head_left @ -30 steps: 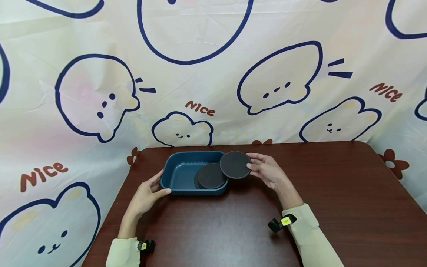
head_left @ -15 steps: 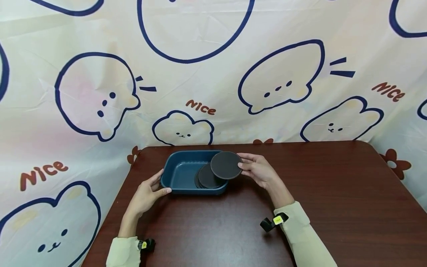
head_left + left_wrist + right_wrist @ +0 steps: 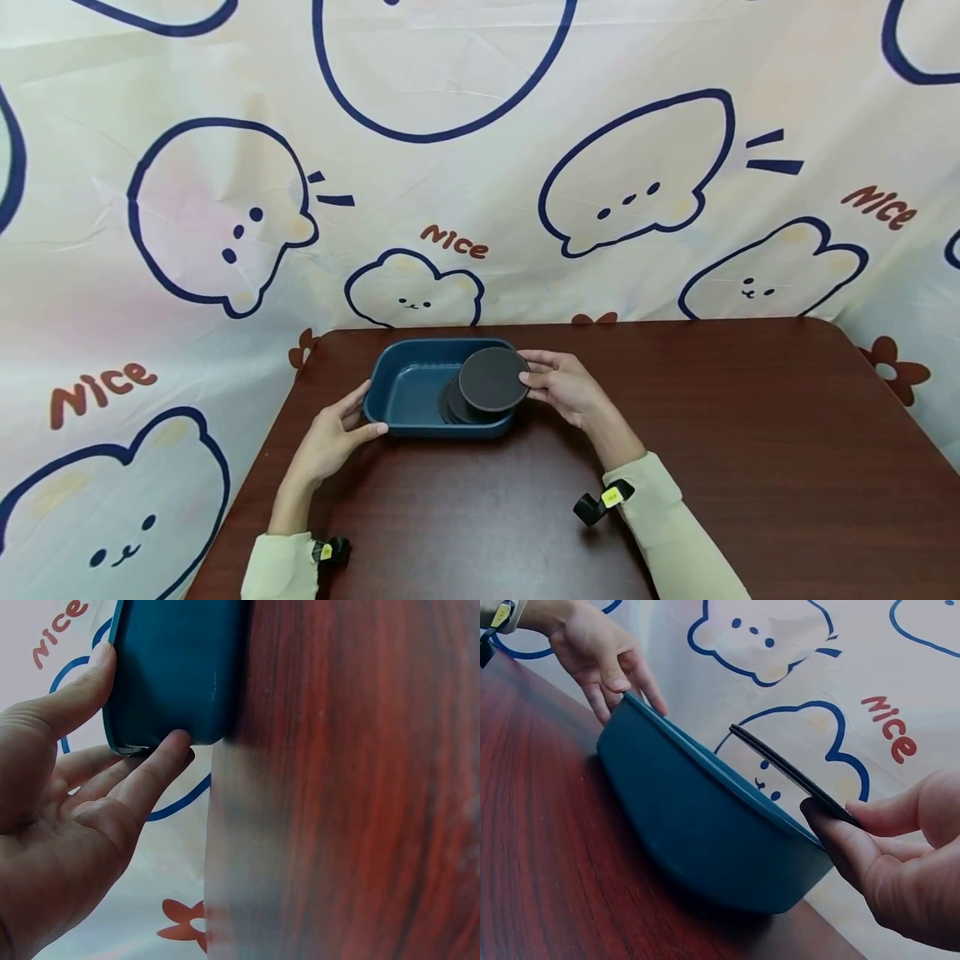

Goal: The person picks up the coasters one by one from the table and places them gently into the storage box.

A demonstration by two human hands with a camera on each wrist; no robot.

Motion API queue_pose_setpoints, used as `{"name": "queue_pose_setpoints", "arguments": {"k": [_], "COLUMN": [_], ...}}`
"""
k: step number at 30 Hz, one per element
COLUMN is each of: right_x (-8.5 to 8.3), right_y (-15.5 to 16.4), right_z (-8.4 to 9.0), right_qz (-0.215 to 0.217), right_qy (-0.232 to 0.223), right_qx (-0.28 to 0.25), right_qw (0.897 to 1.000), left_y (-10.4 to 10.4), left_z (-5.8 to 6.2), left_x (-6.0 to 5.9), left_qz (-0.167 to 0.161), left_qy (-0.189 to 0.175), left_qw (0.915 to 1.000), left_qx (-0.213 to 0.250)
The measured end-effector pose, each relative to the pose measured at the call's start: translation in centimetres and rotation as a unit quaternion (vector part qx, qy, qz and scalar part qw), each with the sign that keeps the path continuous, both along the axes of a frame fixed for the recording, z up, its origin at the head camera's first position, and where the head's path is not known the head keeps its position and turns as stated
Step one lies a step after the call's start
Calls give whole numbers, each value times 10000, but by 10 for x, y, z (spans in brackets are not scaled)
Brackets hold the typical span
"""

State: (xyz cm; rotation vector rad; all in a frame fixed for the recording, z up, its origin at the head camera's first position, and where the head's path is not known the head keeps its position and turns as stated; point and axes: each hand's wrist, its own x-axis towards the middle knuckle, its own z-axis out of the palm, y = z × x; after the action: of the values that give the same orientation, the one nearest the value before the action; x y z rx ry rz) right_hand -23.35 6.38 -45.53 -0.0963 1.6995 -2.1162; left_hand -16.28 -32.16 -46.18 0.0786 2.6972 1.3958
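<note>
A dark teal plastic basin stands near the back of the table. At its left end my left hand grips it, thumb on the rim and fingers against the end wall, as the left wrist view shows. My right hand pinches a round black coaster by its right edge, between thumb and fingers. That coaster is tilted above the basin's right end, its edge over the rim in the right wrist view. Several more black coasters lie overlapping inside the basin, partly hidden under the held one.
The brown wooden table extends to the right and toward the front. Behind it hangs a pale cloth with cartoon drawings, close to the table's back edge. Both wrists carry black strapped cameras.
My right hand has carried the black coaster leftward, from beside the basin's right rim to above the coasters inside. The left hand and basin have stayed in place.
</note>
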Motion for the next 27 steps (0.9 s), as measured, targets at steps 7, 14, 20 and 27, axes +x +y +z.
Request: {"name": "queue_pose_setpoints", "arguments": {"k": [7, 14, 20, 27], "right_x": [-5, -12, -16, -18], "right_y": [-3, -7, -11, -18], "right_z": [0, 7, 11, 15], "right_qz": [-17, 128, 240, 347], "right_qy": [68, 182, 343, 495], "right_qx": [300, 846, 1277, 1466], "right_qw": [9995, 9962, 9909, 9873], "left_y": [3, 2, 2, 1], "left_z": [-1, 0, 0, -1], "left_x": [-3, -4, -3, -2], "left_qz": [-70, -55, -54, -25], "left_qy": [30, 35, 20, 44], "left_qw": [10000, 10000, 10000, 10000], "left_qx": [8, 12, -14, -51]}}
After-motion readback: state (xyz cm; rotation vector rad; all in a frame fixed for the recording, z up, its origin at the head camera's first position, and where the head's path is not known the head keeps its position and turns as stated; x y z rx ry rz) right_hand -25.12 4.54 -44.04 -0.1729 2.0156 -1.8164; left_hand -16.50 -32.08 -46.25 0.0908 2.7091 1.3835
